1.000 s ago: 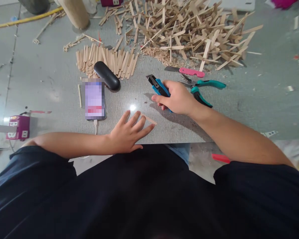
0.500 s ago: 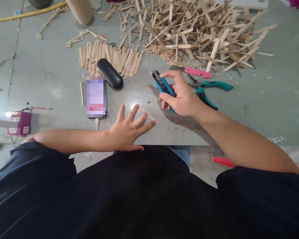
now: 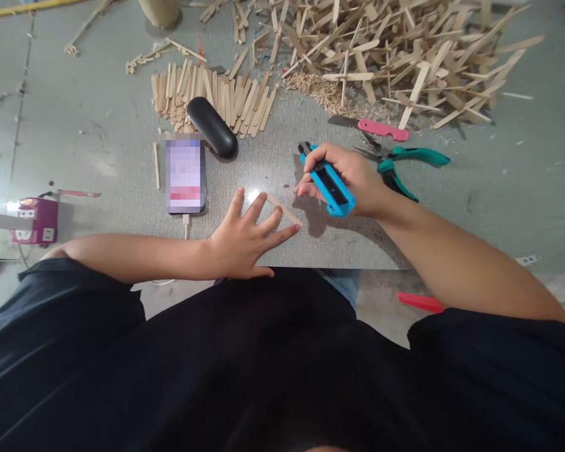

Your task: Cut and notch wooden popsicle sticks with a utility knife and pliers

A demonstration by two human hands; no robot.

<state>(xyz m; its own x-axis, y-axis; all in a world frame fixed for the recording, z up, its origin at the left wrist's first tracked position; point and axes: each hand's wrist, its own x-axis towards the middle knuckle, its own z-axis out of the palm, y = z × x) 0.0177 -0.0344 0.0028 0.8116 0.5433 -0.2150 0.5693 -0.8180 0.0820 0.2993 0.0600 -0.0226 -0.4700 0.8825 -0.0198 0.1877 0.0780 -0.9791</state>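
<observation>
Grainy tabletop [image 3: 489, 194]; left hand [image 3: 245, 240] touches wooden stick [image 3: 286, 211] (right hand [image 3: 355, 172] grips cutter [image 3: 330, 184]).

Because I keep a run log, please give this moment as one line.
left hand: spread, at wooden stick | right hand: holds blue cutter | nearby: pink-handled knife, pliers

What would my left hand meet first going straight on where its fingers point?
Your left hand would most likely meet the stick first, at its fingertips; whether they already touch is unclear.
</observation>
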